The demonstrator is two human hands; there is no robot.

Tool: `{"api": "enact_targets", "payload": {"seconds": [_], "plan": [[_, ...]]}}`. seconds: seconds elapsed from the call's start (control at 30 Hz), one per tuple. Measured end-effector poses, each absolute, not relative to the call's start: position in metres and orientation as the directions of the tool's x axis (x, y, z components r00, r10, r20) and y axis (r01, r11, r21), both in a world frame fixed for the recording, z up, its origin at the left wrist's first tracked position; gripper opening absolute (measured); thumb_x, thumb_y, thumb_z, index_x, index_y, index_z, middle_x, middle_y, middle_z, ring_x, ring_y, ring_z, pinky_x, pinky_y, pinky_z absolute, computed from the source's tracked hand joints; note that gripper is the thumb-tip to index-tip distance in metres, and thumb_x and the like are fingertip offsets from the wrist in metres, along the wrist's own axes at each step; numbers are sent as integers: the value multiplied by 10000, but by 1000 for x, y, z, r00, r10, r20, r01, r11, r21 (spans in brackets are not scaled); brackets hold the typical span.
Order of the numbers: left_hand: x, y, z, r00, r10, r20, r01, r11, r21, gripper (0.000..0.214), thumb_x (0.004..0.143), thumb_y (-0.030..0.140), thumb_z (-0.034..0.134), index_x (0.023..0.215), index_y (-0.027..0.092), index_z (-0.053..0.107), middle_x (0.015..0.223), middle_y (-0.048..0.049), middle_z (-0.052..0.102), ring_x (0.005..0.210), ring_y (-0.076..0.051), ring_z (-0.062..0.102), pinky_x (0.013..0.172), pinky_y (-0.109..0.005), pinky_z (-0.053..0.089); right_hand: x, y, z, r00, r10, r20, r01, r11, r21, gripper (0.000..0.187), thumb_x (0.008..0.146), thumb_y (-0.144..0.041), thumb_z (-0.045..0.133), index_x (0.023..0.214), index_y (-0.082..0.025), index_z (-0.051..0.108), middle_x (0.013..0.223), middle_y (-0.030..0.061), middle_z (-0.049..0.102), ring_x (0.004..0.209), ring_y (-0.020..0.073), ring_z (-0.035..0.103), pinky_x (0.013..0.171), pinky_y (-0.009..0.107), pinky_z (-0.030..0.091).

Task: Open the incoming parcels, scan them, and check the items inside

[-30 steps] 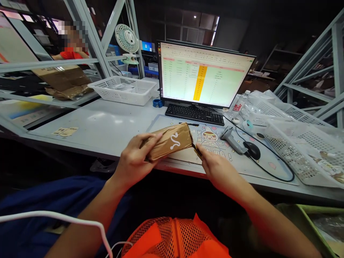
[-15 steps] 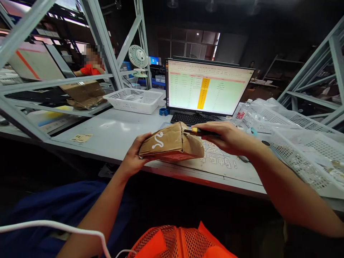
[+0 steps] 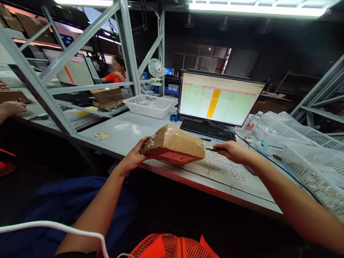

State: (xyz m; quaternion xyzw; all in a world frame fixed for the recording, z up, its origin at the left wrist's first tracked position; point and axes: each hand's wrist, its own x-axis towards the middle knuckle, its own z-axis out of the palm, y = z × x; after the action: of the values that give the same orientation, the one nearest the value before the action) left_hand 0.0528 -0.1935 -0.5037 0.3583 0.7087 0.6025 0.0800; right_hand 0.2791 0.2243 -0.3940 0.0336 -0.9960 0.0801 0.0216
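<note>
Parcel (image 3: 174, 144): brown, taped cardboard, with a red label on the side facing me. It sits at the near edge of the grey table (image 3: 126, 130), tilted, its lower edge on or just above the tabletop; I cannot tell which.

Left hand (image 3: 137, 157): I have it wrapped around the parcel's left end, thumb on top, fingers under, closed firmly on the cardboard.

Right hand (image 3: 234, 152): closed around a thin pen-like tool (image 3: 214, 148) with a yellow band, its tip pointing at the parcel's right end. I cannot tell whether tip and cardboard touch.

Desk mat (image 3: 228, 171): printed, lying under the right hand and running to the table's front edge.

Keyboard (image 3: 208, 129): just behind the parcel, below the monitor (image 3: 219, 98) showing a spreadsheet.

White basket (image 3: 149, 106): far left of the monitor, well apart from my hands. Between it and the parcel, a bare stretch of tabletop offers open room on the left, with only a small label (image 3: 100, 135) near the front edge.

Mesh trays (image 3: 309, 157): stacked in clear plastic on the right, crowding that side close to my right forearm. Plastic bottle (image 3: 251, 124) stands beside them.

Metal racking (image 3: 59, 57): slanted struts fence the table's left side. A person in red (image 3: 115, 76) sits beyond it.
</note>
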Motion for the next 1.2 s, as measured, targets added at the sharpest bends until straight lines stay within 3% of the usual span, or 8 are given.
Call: {"api": "enact_targets", "payload": {"seconds": [0.17,0.33,0.53,0.67,0.8,0.93,1.07,1.2], "plan": [[43,-175,-520,-712,656,253,363,35,931,1134,698,549,891,1603,245,280,1587,-174,504,1446,-367,532,1184,-475,483,301,262,-457,-934,356,-38,353,933,61,457,1058,-361,552,1500,-310,654,1205,155,739,1044,316,725,884,395,545],[38,-150,-540,-673,706,221,372,64,926,1139,702,555,889,1602,232,269,1572,-182,527,1478,-373,502,1210,-476,463,307,250,-488,-893,445,61,446,895,-7,494,1047,-304,515,1512,-191,637,1317,211,682,1188,351,681,996,449,530],[36,-128,-546,-625,740,249,466,98,879,1048,745,518,852,1588,203,315,1555,-175,548,1439,-364,539,1207,-476,464,274,183,-415,-729,96,678,-235,895,-380,401,1085,-409,480,1296,-225,767,1306,130,718,1215,265,672,1083,430,521],[36,-133,-533,-615,760,209,528,200,826,1078,725,522,843,1601,177,317,1559,-193,538,1455,-389,520,1228,-497,431,226,144,-378,-854,-179,489,-421,790,-446,402,1071,-465,511,1182,-232,819,1313,97,749,1229,266,681,1103,427,512],[53,-161,-485,-669,696,261,576,263,774,1129,749,568,848,1646,212,261,1708,-197,336,1549,-398,394,1272,-537,361,190,145,-369,-957,-161,242,-277,761,-587,531,1087,-551,452,1216,-188,817,1312,106,761,1223,289,702,1086,421,523],[89,-148,-414,-523,682,511,827,261,498,744,925,584,720,1556,270,479,1560,-121,537,1432,-343,516,1228,-508,412,178,161,-362,-971,-189,144,-237,728,-643,632,1089,-643,415,1278,-180,802,1374,105,728,1303,290,661,1178,420,447],[106,-92,-357,-425,869,255,903,425,57,524,911,439,758,1338,147,678,1296,-171,672,1252,-374,613,1068,-484,508,175,170,-359,-983,-151,108,-185,732,-656,657,1097,-657,387,1293,-181,795,1340,99,748,1210,278,680,1149,425,457],[113,-60,-332,-473,880,43,877,475,-72,371,876,308,785,1196,145,689,1114,-135,734,1044,-316,697,843,-371,551,172,175,-359,-993,-116,8,-92,745,-661,677,1108,-663,347,1352,-194,770,1088,73,816,891,222,699,893,359,560]]}}
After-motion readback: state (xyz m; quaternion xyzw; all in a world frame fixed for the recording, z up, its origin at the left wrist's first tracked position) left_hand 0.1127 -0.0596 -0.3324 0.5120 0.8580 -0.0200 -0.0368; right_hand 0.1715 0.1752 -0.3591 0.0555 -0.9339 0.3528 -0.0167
